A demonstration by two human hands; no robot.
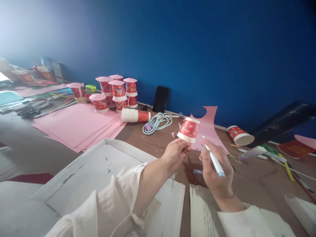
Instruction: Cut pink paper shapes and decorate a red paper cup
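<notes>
Upside down above the desk, a red and white paper cup [189,129] is pinched at its rim by my left hand [176,152]. Its printed side faces me. In my right hand [218,168], just right of the cup, sits a white marker [214,160] with a light blue end. The marker's tip points up toward the cup, and a small gap shows between them. Behind both hands a pink paper sheet [212,126] with round cut-outs leans against the wall. Some of my right fingers are hidden behind the marker.
Several red cups with pink paper tops [117,89] stand stacked at the back left, beside a lying sleeve of cups [135,115]. A cable [160,121], a phone [161,98] and pink sheets [79,125] lie near. Another cup [240,135] and a black cylinder [283,121] are right.
</notes>
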